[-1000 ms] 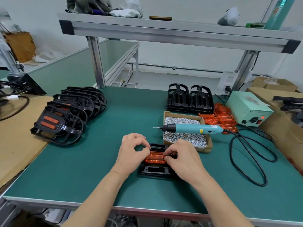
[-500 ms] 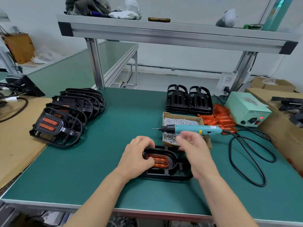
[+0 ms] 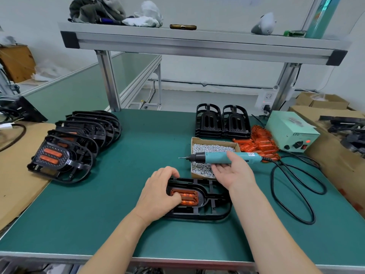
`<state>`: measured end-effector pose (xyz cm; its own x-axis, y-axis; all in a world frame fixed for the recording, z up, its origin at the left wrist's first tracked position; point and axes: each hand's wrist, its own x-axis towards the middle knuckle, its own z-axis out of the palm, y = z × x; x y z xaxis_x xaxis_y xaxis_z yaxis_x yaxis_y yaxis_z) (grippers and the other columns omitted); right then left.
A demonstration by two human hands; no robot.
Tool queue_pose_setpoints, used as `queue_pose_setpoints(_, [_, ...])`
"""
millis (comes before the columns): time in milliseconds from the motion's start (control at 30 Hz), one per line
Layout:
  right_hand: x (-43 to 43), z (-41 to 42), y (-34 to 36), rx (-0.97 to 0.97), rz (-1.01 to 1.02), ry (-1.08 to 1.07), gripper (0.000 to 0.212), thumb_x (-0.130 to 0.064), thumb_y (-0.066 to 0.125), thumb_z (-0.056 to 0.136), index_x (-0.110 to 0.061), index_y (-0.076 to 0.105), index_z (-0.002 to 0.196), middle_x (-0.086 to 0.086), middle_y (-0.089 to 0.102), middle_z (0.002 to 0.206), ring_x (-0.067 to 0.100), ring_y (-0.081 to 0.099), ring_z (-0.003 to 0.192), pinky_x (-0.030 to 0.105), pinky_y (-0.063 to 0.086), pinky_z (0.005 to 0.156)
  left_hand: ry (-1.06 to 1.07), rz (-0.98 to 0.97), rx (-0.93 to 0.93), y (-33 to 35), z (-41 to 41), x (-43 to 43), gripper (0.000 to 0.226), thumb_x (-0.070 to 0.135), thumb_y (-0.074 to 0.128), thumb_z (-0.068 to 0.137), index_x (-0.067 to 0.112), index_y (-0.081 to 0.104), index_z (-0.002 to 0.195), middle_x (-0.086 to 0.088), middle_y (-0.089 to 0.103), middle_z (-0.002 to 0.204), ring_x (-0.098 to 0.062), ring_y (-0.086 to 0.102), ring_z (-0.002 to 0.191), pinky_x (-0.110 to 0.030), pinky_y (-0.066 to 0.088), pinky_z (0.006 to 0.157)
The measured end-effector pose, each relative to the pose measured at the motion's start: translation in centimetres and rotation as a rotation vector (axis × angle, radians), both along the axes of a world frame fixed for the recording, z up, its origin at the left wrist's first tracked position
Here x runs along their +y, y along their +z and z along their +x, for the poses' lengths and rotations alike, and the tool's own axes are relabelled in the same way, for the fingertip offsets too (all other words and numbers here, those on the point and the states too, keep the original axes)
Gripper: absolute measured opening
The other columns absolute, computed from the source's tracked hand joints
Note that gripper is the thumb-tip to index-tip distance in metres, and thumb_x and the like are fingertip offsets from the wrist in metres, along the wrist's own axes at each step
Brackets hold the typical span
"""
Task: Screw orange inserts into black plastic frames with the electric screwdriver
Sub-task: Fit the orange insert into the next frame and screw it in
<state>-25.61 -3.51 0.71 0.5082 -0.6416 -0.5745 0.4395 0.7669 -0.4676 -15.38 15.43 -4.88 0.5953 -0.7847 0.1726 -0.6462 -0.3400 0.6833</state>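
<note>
A black plastic frame (image 3: 213,206) lies flat on the green mat near the front edge, with an orange insert (image 3: 187,197) seated in its left half. My left hand (image 3: 160,194) presses down on the frame and the insert's left side. The teal electric screwdriver (image 3: 223,156) rests across a cardboard box of screws (image 3: 205,150), its bit pointing left. My right hand (image 3: 231,171) is at the screwdriver's body, palm up, fingers curled under it and thumb over it, not closed tight.
Finished frames with orange inserts (image 3: 65,153) are stacked at the left. Two upright stacks of empty black frames (image 3: 222,121) stand behind the screw box. Loose orange inserts (image 3: 258,144) lie by the pale green power unit (image 3: 290,131). A black cable (image 3: 292,194) loops on the right.
The frame was turned and laid flat with the insert in it. My right hand left the frame and reached up to the screwdriver. My left hand stayed on the frame.
</note>
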Motion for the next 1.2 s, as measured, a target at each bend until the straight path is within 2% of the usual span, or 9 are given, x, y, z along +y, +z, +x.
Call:
queue_pose_setpoints(100, [0.0, 0.3, -0.1, 0.015, -0.049, -0.049, 0.047, -0.012, 0.064, 0.099, -0.006, 0.045, 0.142, 0.019, 0.061, 0.134, 0.035, 0.061, 0.122, 0.052, 0.046, 0.107, -0.013, -0.001, -0.012, 0.0, 0.0, 0.0, 0.033, 0.031, 0.054, 0.07, 0.039, 0.044, 0.1, 0.023, 0.051, 0.1, -0.005, 0.047, 0.101, -0.033, 0.043, 0.09])
queue_pose_setpoints(200, [-0.1, 0.0, -0.4, 0.031, -0.176, -0.091, 0.033, -0.022, 0.068, 0.097, -0.011, 0.055, 0.125, 0.016, 0.069, 0.12, 0.027, 0.071, 0.1, 0.041, 0.059, 0.081, -0.003, -0.05, 0.037, 0.0, -0.1, 0.1, 0.029, 0.031, 0.054, 0.074, 0.036, 0.048, 0.102, 0.022, 0.054, 0.103, -0.004, 0.048, 0.105, -0.032, 0.042, 0.092])
queue_pose_setpoints(367, [-1.0, -0.6, 0.3, 0.103, -0.26, -0.18, 0.031, -0.041, 0.068, 0.095, -0.017, 0.056, 0.111, 0.003, 0.067, 0.098, 0.013, 0.068, 0.082, 0.029, 0.055, 0.062, 0.082, -0.156, 0.208, 1.1, 0.5, -0.7, 0.007, 0.028, 0.064, 0.09, 0.028, 0.061, 0.096, 0.012, 0.061, 0.107, -0.012, 0.054, 0.111, -0.034, 0.043, 0.099])
queue_pose_setpoints(533, [-1.6, -1.4, 0.9, -0.045, -0.15, -0.231, 0.022, -0.036, 0.071, 0.093, -0.017, 0.059, 0.093, 0.0, 0.056, 0.082, 0.009, 0.052, 0.062, 0.018, 0.049, 0.046, 0.027, -0.017, -0.063, 3.4, 2.3, -4.5, 0.011, 0.022, 0.065, 0.092, 0.026, 0.073, 0.099, 0.01, 0.061, 0.1, -0.013, 0.047, 0.106, -0.024, 0.033, 0.087])
queue_pose_setpoints(667, [-1.7, -1.6, 0.9, -0.087, -0.167, -0.213, 0.018, -0.027, 0.071, 0.093, -0.016, 0.057, 0.095, 0.003, 0.056, 0.085, 0.009, 0.052, 0.059, 0.018, 0.048, 0.044, -0.149, 0.174, -0.28, 4.9, 2.3, -8.4, 0.026, 0.031, 0.062, 0.095, 0.03, 0.07, 0.119, 0.009, 0.066, 0.102, -0.018, 0.044, 0.105, -0.033, 0.039, 0.097])
queue_pose_setpoints(767, [-2.0, -1.7, 0.8, -0.118, -0.193, -0.198, 0.015, -0.018, 0.069, 0.093, -0.014, 0.057, 0.1, 0.002, 0.059, 0.077, 0.009, 0.056, 0.053, 0.019, 0.048, 0.045, -0.278, 0.299, -0.307, 5.3, 1.6, -10.7, 0.029, 0.035, 0.065, 0.093, 0.036, 0.068, 0.122, 0.009, 0.07, 0.104, -0.015, 0.04, 0.1, -0.035, 0.041, 0.092])
queue_pose_setpoints(900, [-2.8, -2.2, 0.6, -0.104, -0.246, -0.112, 0.014, -0.02, 0.067, 0.094, -0.011, 0.057, 0.092, 0.001, 0.061, 0.06, 0.01, 0.053, 0.046, 0.019, 0.047, 0.043, -0.36, 0.399, -0.327, 5.1, 0.9, -12.6, 0.023, 0.042, 0.067, 0.089, 0.039, 0.071, 0.112, 0.004, 0.069, 0.104, -0.015, 0.048, 0.1, -0.032, 0.037, 0.082])
queue_pose_setpoints(1100, [-3.1, -2.3, 0.4, -0.131, -0.265, -0.117, 0.012, -0.018, 0.067, 0.092, -0.011, 0.058, 0.096, 0.003, 0.063, 0.078, 0.011, 0.056, 0.055, 0.021, 0.049, 0.047, -0.397, 0.412, -0.206, 4.9, 0.8, -13.6, 0.006, 0.028, 0.072, 0.087, 0.03, 0.069, 0.092, 0.016, 0.053, 0.079, -0.013, 0.052, 0.083, -0.021, 0.033, 0.061])
queue_pose_setpoints(1200, [-2.7, -2.0, 0.5, -0.14, -0.281, -0.12, 0.009, -0.01, 0.067, 0.09, -0.008, 0.061, 0.097, 0.004, 0.064, 0.078, 0.01, 0.057, 0.054, 0.02, 0.05, 0.047, -0.388, 0.351, -0.183, 4.6, 0.8, -13.3, 0.008, 0.019, 0.071, 0.086, 0.025, 0.066, 0.084, 0.01, 0.061, 0.084, -0.013, 0.055, 0.083, -0.025, 0.039, 0.069])
